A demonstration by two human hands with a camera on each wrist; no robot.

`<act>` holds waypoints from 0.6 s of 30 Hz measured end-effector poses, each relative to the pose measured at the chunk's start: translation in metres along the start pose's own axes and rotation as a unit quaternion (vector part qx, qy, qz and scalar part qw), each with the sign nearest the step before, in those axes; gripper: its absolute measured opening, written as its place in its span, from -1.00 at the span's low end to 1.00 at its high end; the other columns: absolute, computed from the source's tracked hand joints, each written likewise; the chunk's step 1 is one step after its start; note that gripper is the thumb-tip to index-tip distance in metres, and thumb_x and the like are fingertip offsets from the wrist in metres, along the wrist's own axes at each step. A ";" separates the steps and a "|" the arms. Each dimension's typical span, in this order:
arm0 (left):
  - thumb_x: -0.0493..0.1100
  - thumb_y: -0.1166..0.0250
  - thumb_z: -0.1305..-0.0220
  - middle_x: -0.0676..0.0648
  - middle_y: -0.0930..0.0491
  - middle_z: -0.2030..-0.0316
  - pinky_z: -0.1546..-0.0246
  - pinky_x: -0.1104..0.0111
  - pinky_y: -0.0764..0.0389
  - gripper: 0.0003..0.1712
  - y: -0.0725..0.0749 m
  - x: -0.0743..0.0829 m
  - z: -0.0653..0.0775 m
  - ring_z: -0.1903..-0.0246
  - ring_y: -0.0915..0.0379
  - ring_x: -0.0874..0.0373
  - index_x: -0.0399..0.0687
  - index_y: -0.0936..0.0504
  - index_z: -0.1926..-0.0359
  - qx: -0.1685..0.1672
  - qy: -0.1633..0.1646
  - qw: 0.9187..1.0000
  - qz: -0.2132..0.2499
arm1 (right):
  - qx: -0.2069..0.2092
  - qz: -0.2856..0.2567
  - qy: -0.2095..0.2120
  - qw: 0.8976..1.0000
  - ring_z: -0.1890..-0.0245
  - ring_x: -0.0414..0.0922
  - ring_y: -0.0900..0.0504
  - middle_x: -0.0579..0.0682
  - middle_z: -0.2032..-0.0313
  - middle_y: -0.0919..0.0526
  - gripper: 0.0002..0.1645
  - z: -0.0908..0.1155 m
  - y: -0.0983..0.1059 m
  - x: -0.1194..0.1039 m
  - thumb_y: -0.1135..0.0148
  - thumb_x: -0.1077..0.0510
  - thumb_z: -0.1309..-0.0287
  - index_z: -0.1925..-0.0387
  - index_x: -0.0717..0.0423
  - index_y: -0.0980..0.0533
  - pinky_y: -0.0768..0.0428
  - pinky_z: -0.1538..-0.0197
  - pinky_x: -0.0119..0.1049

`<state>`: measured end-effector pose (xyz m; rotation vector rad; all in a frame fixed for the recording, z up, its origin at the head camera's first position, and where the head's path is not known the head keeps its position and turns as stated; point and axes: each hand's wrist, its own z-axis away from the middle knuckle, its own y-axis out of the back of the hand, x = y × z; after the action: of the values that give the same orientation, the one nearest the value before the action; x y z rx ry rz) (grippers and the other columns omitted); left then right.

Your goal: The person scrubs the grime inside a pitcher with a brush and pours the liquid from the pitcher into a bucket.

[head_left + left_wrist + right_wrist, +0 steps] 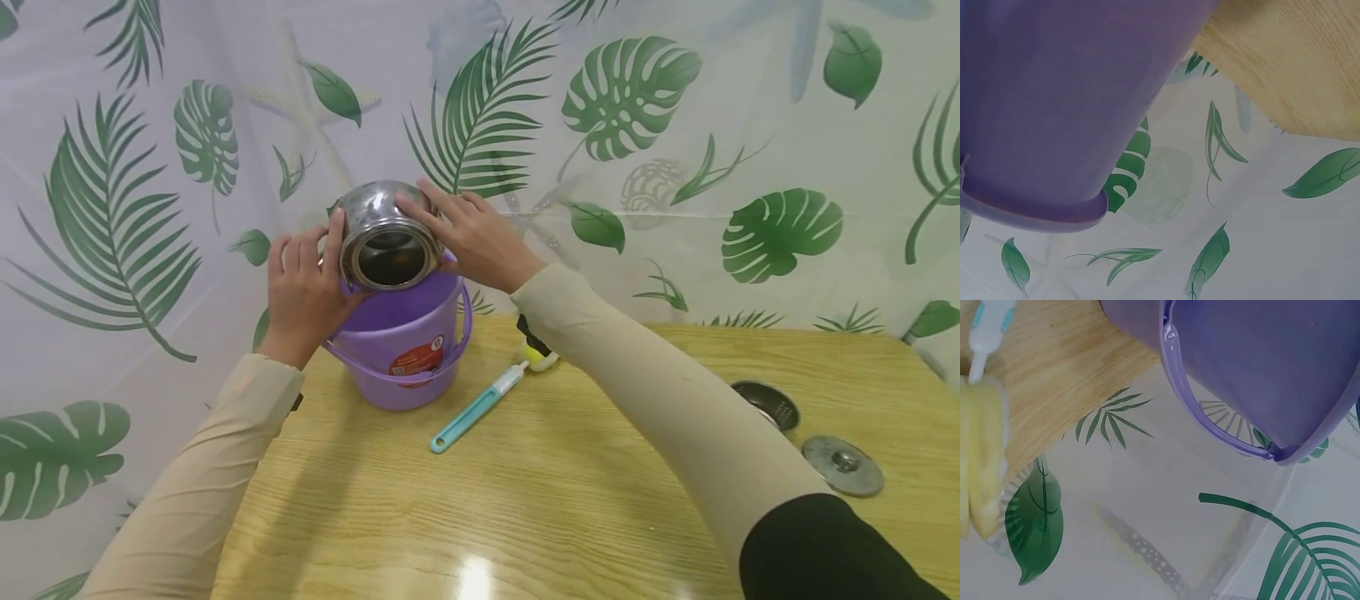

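Observation:
Over the purple bucket (397, 333), a round shiny stainless steel pot (375, 204) is tipped so that its dark round mouth faces me. My left hand (303, 283) grips the pot's left side, thumb low near the bucket rim. On the other side my right hand (476, 237) holds the pot, its fingers laid over the upper right of the metal. The pot's base and far side are hidden. Neither hand shows in the wrist views, where the bucket's wall (1054, 94) and handle (1188, 403) fill much of the picture.
A turquoise-handled sponge brush (476, 410) lies right of the bucket, its yellow sponge head (985, 456) partly behind my right wrist. On the table's right are a metal strainer (780, 408) and a round metal lid (843, 465). A leaf-patterned curtain (660, 192) stands behind the table.

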<state>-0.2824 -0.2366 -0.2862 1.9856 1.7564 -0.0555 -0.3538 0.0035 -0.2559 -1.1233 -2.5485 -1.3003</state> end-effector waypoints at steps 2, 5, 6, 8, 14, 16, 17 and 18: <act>0.19 -0.51 0.26 -0.27 -0.47 0.12 0.00 0.01 -0.39 0.13 0.000 0.001 0.000 0.18 -0.41 -0.16 -0.20 -0.25 -0.32 0.003 0.001 1.000 0.001 | 0.005 0.004 0.002 1.000 -0.10 0.06 -0.55 0.21 -0.34 -0.26 0.01 0.000 -0.001 0.000 -0.41 -0.12 0.08 -0.38 -0.02 -0.16 -0.42 -0.21 -0.06; 0.18 -0.50 0.25 -0.28 -0.46 0.13 0.00 0.01 -0.39 0.11 0.000 0.001 0.000 0.19 -0.41 -0.16 -0.18 -0.25 -0.31 0.008 0.002 1.000 0.002 | 0.012 0.008 0.008 1.000 -0.11 0.06 -0.55 0.21 -0.33 -0.27 -0.02 0.000 0.000 0.000 -0.41 -0.11 0.07 -0.36 -0.03 -0.18 -0.42 -0.20 -0.05; 0.18 -0.50 0.25 -0.28 -0.46 0.13 0.00 0.01 -0.39 0.11 0.000 0.001 0.000 0.19 -0.41 -0.17 -0.18 -0.26 -0.31 0.010 0.002 1.000 0.003 | 0.015 0.008 0.010 1.000 -0.11 0.06 -0.54 0.21 -0.33 -0.28 -0.03 0.000 0.001 0.000 -0.41 -0.11 0.07 -0.36 -0.03 -0.19 -0.42 -0.20 -0.04; 0.17 -0.49 0.23 -0.28 -0.45 0.13 0.00 0.01 -0.39 0.09 0.000 0.002 0.000 0.20 -0.41 -0.17 -0.18 -0.26 -0.31 0.012 0.003 1.000 0.005 | 0.018 0.010 0.015 1.000 -0.13 0.06 -0.53 0.22 -0.33 -0.28 -0.04 0.000 0.002 0.000 -0.41 -0.11 0.07 -0.35 -0.03 -0.20 -0.42 -0.20 -0.03; 0.16 -0.48 0.20 -0.29 -0.43 0.13 -0.01 0.00 -0.39 0.07 0.001 0.002 0.000 0.21 -0.41 -0.17 -0.18 -0.25 -0.31 0.017 0.006 1.000 0.007 | 0.028 0.026 0.026 0.999 -0.18 0.06 -0.49 0.20 -0.33 -0.27 -0.10 0.001 0.004 -0.001 -0.38 -0.13 0.03 -0.34 -0.07 -0.23 -0.41 -0.21 0.01; 0.15 -0.48 0.19 -0.29 -0.43 0.13 -0.01 0.00 -0.38 0.07 0.000 0.002 0.000 0.21 -0.40 -0.18 -0.18 -0.24 -0.31 0.016 0.007 1.000 0.009 | 0.032 0.036 0.029 0.998 -0.18 0.06 -0.48 0.20 -0.33 -0.28 -0.13 0.001 0.003 -0.001 -0.34 -0.15 0.00 -0.33 -0.10 -0.23 -0.42 -0.20 0.01; 0.15 -0.48 0.19 -0.29 -0.42 0.12 -0.01 0.00 -0.38 0.06 0.000 0.002 0.000 0.21 -0.40 -0.18 -0.18 -0.24 -0.31 0.015 0.009 1.000 0.011 | 0.035 0.041 0.031 0.998 -0.18 0.06 -0.48 0.20 -0.32 -0.28 -0.15 0.001 0.003 -0.001 -0.33 -0.15 -0.02 -0.33 -0.11 -0.24 -0.43 -0.20 0.01; 0.14 -0.47 0.18 -0.29 -0.42 0.12 -0.01 0.00 -0.38 0.06 0.000 0.001 0.000 0.21 -0.40 -0.18 -0.17 -0.23 -0.31 0.015 0.010 1.000 0.013 | 0.039 0.047 0.033 0.998 -0.18 0.05 -0.49 0.20 -0.32 -0.28 -0.17 0.001 0.003 -0.001 -0.30 -0.15 -0.04 -0.33 -0.12 -0.24 -0.44 -0.19 0.01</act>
<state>-0.2820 -0.2355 -0.2868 2.0365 1.7531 -0.0538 -0.3513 0.0044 -0.2548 -1.1498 -2.4454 -1.1862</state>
